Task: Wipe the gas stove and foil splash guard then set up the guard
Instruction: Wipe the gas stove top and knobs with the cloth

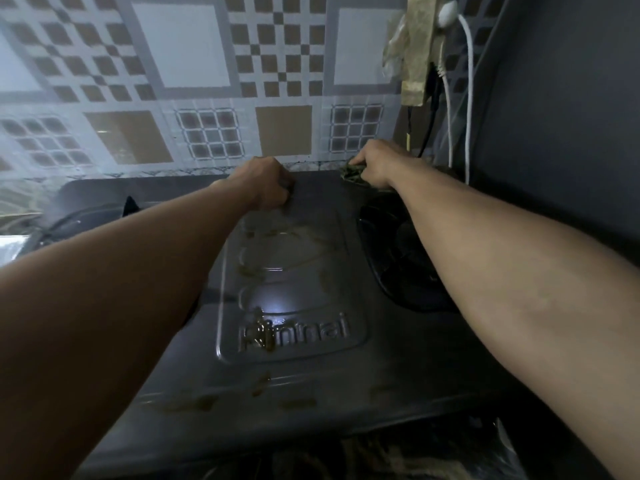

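Your widest open lane is the centre panel of the stove, bare metal between your two forearms, running to the rear edge. Right behind that edge the tiled wall rises, so there's barely a gap. Your left hand, fingers curled, sits at the rear middle; your right hand, gripping the cloth, fills the rear right corner. Just past it a white cable and a black cable hang down, and the dark side panel closes off the right. The right burner lies under your right forearm; the left burner grate juts up beside your left.
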The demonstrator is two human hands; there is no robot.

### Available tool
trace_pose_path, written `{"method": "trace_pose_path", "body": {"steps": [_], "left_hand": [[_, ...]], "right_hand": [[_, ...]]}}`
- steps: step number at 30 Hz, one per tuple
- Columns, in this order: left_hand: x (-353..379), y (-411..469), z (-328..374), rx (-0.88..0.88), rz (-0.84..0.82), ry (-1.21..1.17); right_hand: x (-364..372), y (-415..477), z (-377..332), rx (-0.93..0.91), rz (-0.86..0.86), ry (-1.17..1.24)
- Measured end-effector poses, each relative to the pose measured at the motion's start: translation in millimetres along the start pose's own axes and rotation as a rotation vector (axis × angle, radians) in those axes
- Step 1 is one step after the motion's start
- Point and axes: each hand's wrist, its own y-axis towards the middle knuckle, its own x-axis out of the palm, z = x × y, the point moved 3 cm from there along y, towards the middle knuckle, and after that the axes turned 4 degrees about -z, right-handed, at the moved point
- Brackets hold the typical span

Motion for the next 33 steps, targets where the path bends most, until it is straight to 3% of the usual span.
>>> {"method": "trace_pose_path", "body": {"steps": [10,20,33], "left_hand": [[-14.7,-24.9,-41.0,-0.005,-0.007,0.07],[-27.7,-43.4,-90.2,-0.124,-0.04,0.2],[-33.1,-68.9,-109.1,-0.097,-0.066,0.104]], "right_hand": [[19.7,-19.6,-67.5,-0.023,0.04,-0.084],[38.1,-37.7,-127.2,-0.103,0.07,0.072],[51.9,-88.9,-177.0,-0.162,0.014,0.093]]}}
